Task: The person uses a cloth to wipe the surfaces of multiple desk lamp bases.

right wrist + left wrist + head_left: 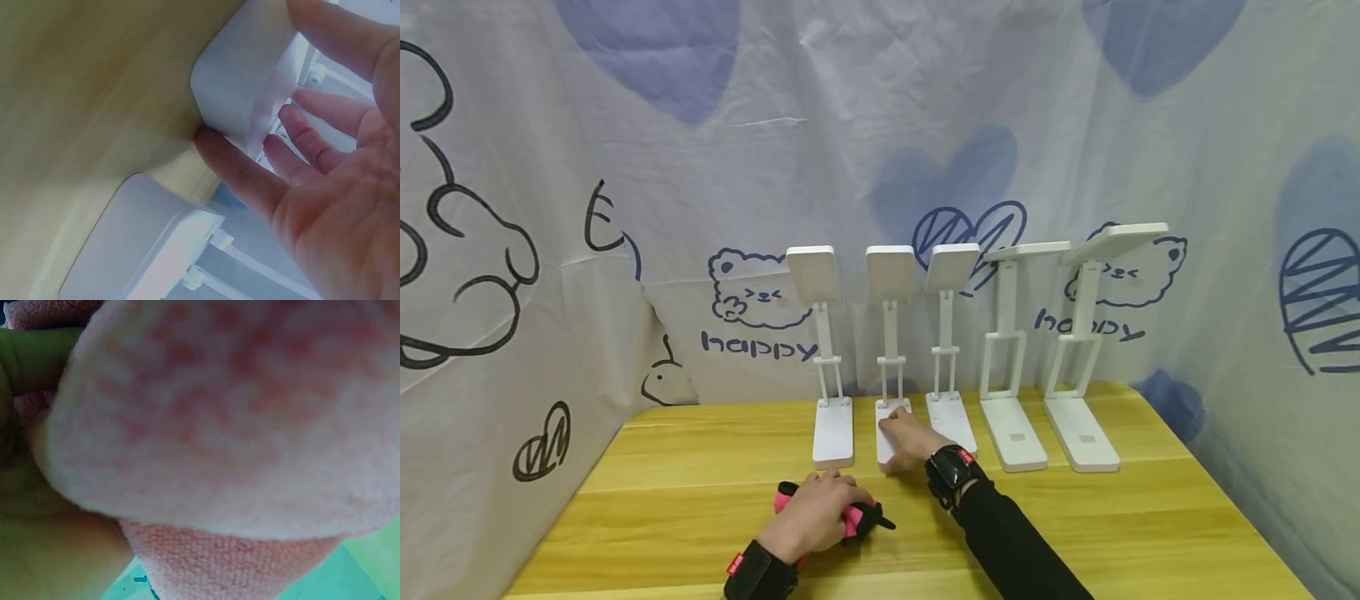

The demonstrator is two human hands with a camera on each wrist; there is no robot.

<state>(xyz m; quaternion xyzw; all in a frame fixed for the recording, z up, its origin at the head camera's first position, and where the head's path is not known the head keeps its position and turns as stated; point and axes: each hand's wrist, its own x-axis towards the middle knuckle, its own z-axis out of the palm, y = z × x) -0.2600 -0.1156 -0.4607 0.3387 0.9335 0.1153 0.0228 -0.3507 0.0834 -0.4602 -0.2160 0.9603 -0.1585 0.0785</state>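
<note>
Near the front of the table, my left hand (820, 510) grips a bunched pink and black cloth (854, 518), a dark tip poking out to its right. Its fuzzy pink fabric (231, 562) fills most of the left wrist view, blurred, with part of the palm at the left. My right hand (913, 442) reaches to the second white folding phone stand (891, 333) from the left and holds its base. In the right wrist view, fingers and thumb (234, 165) span that base (228, 81), which rests on the wood.
More white stands line the table's back edge: one at the left (833, 433) and several to the right, including a tilted-top one (951, 421) beside my right hand. The yellow wooden table (685, 500) backs onto a printed curtain (820, 167).
</note>
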